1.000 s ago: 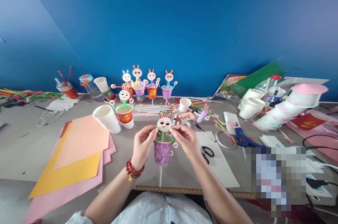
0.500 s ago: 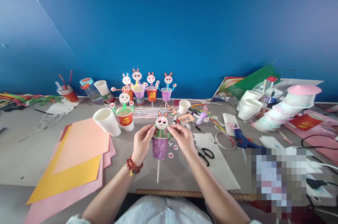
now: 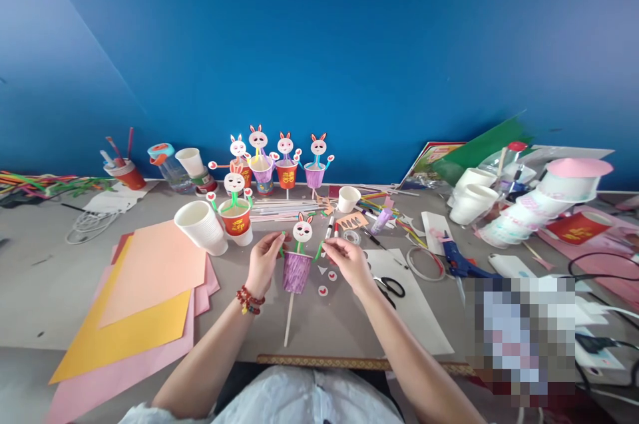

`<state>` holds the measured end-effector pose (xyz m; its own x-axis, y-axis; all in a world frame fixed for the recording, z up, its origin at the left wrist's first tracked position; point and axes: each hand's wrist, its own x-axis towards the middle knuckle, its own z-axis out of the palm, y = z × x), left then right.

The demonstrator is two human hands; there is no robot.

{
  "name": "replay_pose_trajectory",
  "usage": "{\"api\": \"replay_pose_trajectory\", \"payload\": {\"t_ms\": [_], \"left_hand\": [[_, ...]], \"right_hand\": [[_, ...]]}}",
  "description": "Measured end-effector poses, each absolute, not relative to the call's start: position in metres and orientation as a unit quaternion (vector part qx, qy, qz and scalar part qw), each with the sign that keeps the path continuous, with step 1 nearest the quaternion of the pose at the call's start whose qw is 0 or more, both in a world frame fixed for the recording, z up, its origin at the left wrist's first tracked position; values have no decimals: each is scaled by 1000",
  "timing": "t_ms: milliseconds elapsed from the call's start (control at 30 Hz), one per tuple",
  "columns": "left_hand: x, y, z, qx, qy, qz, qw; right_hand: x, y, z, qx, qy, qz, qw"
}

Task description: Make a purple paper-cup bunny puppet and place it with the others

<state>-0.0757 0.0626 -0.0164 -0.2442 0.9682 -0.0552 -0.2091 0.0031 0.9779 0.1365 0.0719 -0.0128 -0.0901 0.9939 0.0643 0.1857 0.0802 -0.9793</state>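
Between my hands is a paper-cup rabbit puppet: a round white face [image 3: 302,232] with orange ears above a purple-coloured cup [image 3: 296,273], and a white stick [image 3: 289,321] running down below. The puppet leans slightly. My left hand [image 3: 263,263] pinches the tip of one green pipe cleaner arm. Thumb and fingers of my right hand [image 3: 351,265] are closed on the end of the other green pipe cleaner [image 3: 318,251]. Beside the cup lie two white discs with red hearts [image 3: 323,291]. Black-handled scissors [image 3: 392,287] rest on white paper near my right wrist.
Several finished rabbit cups [image 3: 287,174] stand by the blue wall, another [image 3: 234,216] nearer. Stacked white cups [image 3: 200,227] and coloured paper sheets [image 3: 154,271] are at left. A blue glue gun [image 3: 462,261], stacked cups [image 3: 539,211] and cables [image 3: 604,261] lie right.
My hands have moved apart, drawing the green pipe cleaner arms outward from beside the rabbit's face. The cup has shifted a little left and now tilts, its stick slanting.
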Motion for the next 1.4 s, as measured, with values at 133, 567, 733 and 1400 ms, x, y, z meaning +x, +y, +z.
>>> {"api": "replay_pose_trajectory", "payload": {"t_ms": [133, 567, 733, 1400], "left_hand": [[-78, 63, -23, 357, 516, 600, 496], [-74, 61, -29, 300, 502, 638, 502], [-71, 60, -28, 278, 492, 652, 505], [-59, 37, 3, 239, 419, 703, 523]], "right_hand": [[157, 62, -16, -511, -669, 380, 384], [165, 43, -28, -538, -705, 325, 328], [158, 40, -24, -526, -688, 359, 348], [132, 36, 6, -441, -518, 537, 498]]}}
